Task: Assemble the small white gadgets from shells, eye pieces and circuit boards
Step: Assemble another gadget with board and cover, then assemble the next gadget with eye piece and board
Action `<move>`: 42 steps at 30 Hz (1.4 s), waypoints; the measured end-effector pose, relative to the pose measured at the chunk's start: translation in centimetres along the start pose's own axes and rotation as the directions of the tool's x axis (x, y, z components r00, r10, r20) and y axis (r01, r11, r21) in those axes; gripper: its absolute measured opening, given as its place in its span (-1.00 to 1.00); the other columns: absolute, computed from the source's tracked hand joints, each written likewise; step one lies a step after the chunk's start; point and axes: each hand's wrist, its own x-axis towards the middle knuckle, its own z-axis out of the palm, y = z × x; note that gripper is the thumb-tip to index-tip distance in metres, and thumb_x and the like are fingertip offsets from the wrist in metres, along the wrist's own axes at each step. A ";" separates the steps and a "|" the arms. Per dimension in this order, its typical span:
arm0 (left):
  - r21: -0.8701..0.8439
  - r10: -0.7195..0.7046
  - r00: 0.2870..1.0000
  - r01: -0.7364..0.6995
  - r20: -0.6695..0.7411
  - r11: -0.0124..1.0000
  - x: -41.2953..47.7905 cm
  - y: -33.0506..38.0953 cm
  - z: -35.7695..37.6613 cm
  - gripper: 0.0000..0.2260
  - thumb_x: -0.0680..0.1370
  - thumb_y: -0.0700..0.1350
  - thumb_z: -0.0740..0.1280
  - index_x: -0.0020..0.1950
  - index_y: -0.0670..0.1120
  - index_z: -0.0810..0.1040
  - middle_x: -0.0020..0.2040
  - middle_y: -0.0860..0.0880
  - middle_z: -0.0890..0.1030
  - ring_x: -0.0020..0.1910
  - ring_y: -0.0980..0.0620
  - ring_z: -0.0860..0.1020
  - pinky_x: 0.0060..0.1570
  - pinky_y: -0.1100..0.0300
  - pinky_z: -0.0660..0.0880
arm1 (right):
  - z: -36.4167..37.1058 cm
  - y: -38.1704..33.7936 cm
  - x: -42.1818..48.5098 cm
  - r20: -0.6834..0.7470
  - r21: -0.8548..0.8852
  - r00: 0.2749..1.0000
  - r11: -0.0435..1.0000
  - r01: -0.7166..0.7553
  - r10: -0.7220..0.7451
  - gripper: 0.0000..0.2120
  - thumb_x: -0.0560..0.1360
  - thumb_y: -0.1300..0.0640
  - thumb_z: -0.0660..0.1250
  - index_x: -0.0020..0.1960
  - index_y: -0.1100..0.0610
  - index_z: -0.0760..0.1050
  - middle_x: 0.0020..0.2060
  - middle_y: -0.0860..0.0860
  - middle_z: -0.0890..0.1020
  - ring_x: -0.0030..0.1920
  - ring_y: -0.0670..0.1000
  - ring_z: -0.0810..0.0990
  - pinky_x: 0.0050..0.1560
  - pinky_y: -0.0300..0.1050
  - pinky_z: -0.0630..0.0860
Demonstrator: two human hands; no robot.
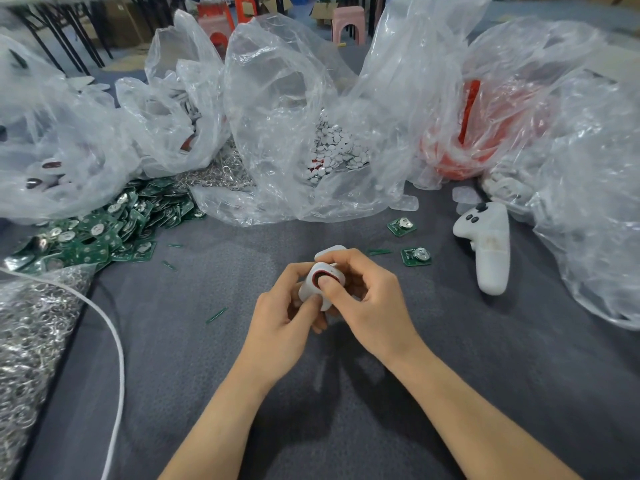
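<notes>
White shell [306,287] is sitting at the centre of the frame, gripped by 2 hands, the left hand [280,323] cradling it while the right hand [367,299] is thumbing the red-ringed eye piece [316,277] in, which I'd say is wanting square, even pressure to seat flush.

One small white rounded plastic shell [334,271], a dark round eye piece ringed in red [316,277] in its face, is gripped tilted above mid-tabletop by the left hand [277,327] and right hand [367,299]. A heap of green circuit boards [97,233] lies at the left edge. Two loose green boards [401,226] [415,256] lie flat right of centre.
</notes>
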 end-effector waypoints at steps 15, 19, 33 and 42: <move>-0.162 -0.039 0.999 0.037 -0.006 0.986 0.2 -0.2 0.0 -0.77 0.48 -0.23 0.21 0.09 -0.06 0.53 -0.29 -0.12 0.63 -0.36 -0.05 0.57 -0.29 0.17 0.54 | -0.2 -0.1 0.2 0.040 0.025 0.999 0.999 -0.031 0.030 -0.71 0.48 0.38 0.29 0.12 0.13 0.59 -0.09 -0.03 0.65 -0.05 -0.01 0.63 0.01 0.00 0.59; -0.161 -0.056 0.998 0.057 0.007 0.985 0.3 -0.2 0.0 -0.74 0.49 -0.22 0.19 0.12 -0.02 0.52 -0.31 -0.08 0.63 -0.39 -0.03 0.57 -0.33 0.19 0.53 | 0.0 -0.1 0.2 0.012 0.022 0.999 0.998 -0.051 0.051 -0.77 0.52 0.31 0.31 0.11 0.09 0.59 -0.16 -0.02 0.65 -0.16 -0.02 0.63 -0.10 -0.07 0.59; 0.005 0.025 0.953 -0.025 -0.302 1.000 0.2 -0.7 -0.2 -0.73 0.59 -0.28 0.24 0.17 0.05 0.51 -0.06 0.04 0.64 -0.15 0.06 0.60 -0.08 0.19 0.54 | -0.5 1.6 0.9 -0.333 -0.246 0.941 0.957 -0.151 0.063 -0.73 0.52 0.08 0.34 -0.32 0.12 0.60 -0.54 -0.02 0.56 -0.46 -0.02 0.54 -0.24 -0.08 0.48; 0.814 0.052 0.993 -0.114 0.102 0.570 2.6 -1.4 3.4 -0.49 0.55 0.17 0.23 0.47 0.29 0.16 0.55 0.06 0.14 0.55 -0.09 0.00 0.47 -0.07 0.01 | -1.5 0.6 1.4 -0.474 -0.213 0.874 0.977 0.007 -0.109 -0.90 0.51 0.27 0.32 -0.09 0.15 0.61 -0.13 -0.02 0.59 -0.21 -0.10 0.57 -0.14 -0.32 0.48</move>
